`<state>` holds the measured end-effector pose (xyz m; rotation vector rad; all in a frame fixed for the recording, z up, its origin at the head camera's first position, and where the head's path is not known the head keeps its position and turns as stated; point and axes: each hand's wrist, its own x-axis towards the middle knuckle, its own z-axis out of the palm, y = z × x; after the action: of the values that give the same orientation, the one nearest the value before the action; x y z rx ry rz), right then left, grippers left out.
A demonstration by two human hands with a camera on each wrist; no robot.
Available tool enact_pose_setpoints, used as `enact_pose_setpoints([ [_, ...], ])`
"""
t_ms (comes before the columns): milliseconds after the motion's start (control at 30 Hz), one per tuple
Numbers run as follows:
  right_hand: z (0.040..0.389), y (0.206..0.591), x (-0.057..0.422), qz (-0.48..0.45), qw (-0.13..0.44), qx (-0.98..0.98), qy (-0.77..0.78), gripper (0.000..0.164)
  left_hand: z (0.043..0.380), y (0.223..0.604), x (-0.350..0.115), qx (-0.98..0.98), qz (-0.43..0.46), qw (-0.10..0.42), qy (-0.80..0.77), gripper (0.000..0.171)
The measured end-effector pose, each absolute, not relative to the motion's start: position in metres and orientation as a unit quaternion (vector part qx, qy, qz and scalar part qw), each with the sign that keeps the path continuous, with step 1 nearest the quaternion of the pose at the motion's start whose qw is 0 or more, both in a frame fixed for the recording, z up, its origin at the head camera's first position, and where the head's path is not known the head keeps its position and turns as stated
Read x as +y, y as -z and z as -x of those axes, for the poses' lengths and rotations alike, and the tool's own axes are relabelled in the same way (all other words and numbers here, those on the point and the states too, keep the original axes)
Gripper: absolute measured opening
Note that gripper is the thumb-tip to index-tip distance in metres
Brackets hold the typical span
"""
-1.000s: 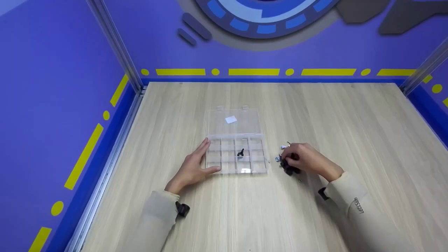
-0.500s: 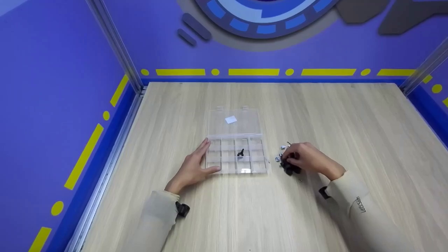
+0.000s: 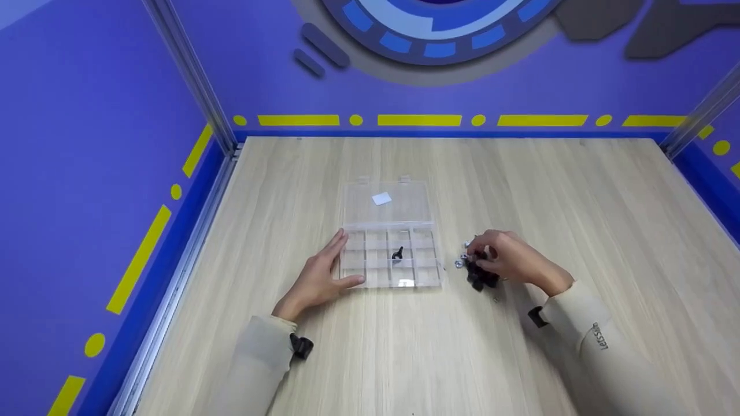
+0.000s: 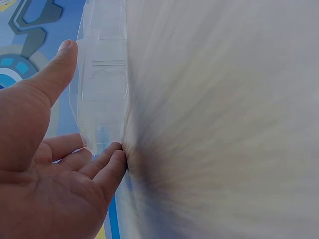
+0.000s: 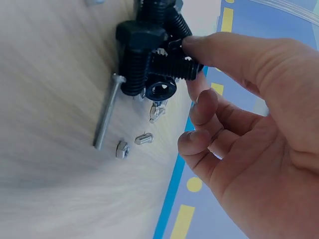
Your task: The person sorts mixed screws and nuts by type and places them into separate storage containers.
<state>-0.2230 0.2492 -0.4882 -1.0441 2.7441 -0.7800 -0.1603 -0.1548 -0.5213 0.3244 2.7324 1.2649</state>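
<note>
A clear plastic compartment box lies on the wooden table with its lid folded back. One small black part sits in a compartment near its middle. My left hand rests against the box's left side and front corner, thumb and fingers nearly straight. To the right of the box, my right hand is over a pile of black bolts. In the right wrist view, the thumb and a finger pinch a black bolt at the pile's side; the fingertip behind it is partly hidden.
Beside the black pile lie a long thin silver screw, a silver hex nut and a short silver bolt. A white label is on the lid. Blue walls stand at the table's back and sides.
My right hand has shifted slightly up and right at the black bolts, its fingers still among them. The left hand and the box stay where they were.
</note>
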Motion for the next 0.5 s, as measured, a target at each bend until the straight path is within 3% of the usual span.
enact_pose_setpoints([
  [200, 0.224, 0.485, 0.249, 0.342, 0.029, 0.905, 0.251, 0.032, 0.16, 0.522, -0.155, 0.901, -0.107, 0.056, -0.417, 0.099],
  [500, 0.225, 0.474, 0.244, 0.34, -0.052, 0.901, 0.265, 0.029, 0.16, 0.521, -0.155, 0.9, -0.102, 0.058, -0.419, 0.098],
])
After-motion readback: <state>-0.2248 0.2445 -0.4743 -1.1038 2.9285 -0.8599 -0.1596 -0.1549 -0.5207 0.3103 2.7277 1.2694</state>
